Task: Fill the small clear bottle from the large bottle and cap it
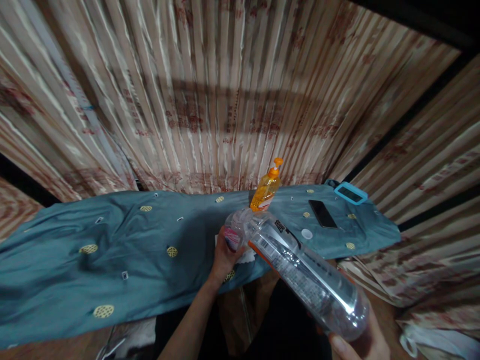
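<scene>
My right hand (362, 342) grips the base end of a large clear plastic bottle (311, 275), which is tilted with its neck down to the left. The neck end meets a smaller clear container (236, 230) with a pink and blue marking. My left hand (227, 255) is wrapped round that container over the bed-like surface. Whether the bottle's mouth is inside or only against the container, I cannot tell. Under the left hand lies a piece of white paper or tissue (247, 256). Just behind stands an orange pump bottle (265, 191) with yellow-orange liquid.
A patterned teal cloth (142, 265) covers the surface. On its right side lie a white round disc (306, 234), a black phone (323, 214) and a blue-framed device (350, 193). Pleated curtains (210, 100) hang behind and at the right, with dark bars (412, 112) alongside.
</scene>
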The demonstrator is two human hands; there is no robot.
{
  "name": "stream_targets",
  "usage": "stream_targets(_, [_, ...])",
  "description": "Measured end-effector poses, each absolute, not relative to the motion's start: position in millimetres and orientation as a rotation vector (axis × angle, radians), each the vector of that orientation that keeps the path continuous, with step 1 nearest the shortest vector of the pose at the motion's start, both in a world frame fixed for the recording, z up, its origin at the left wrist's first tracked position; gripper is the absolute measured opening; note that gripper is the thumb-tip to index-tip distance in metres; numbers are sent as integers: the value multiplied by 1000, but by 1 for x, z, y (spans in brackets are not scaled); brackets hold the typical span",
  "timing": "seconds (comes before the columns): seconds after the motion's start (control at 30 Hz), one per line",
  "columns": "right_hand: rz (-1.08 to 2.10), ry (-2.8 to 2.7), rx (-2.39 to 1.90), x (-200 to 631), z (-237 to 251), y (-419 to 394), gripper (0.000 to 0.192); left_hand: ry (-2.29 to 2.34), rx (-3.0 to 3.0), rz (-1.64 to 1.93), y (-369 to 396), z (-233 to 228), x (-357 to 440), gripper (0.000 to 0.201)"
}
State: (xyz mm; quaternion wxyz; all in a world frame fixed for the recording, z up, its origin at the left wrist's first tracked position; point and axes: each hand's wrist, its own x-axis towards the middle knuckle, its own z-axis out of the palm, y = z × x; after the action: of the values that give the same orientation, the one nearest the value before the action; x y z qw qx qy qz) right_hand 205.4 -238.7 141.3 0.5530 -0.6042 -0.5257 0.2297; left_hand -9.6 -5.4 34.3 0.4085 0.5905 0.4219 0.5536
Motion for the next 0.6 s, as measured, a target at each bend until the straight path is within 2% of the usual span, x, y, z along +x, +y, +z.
stream_targets(0.33, [530,-1280,-1370,203,143,-237,81,1089,1486,1392,-2,25,-9,74])
stream_targets(0.53, [530,-960,-1366,185,150,-233,77,1085,1482,1397,-3,24,-8,71])
stream_targets(0.6, [569,-1105,-1370,190,149,-234,80,1089,1483,1393,-3,25,-8,73])
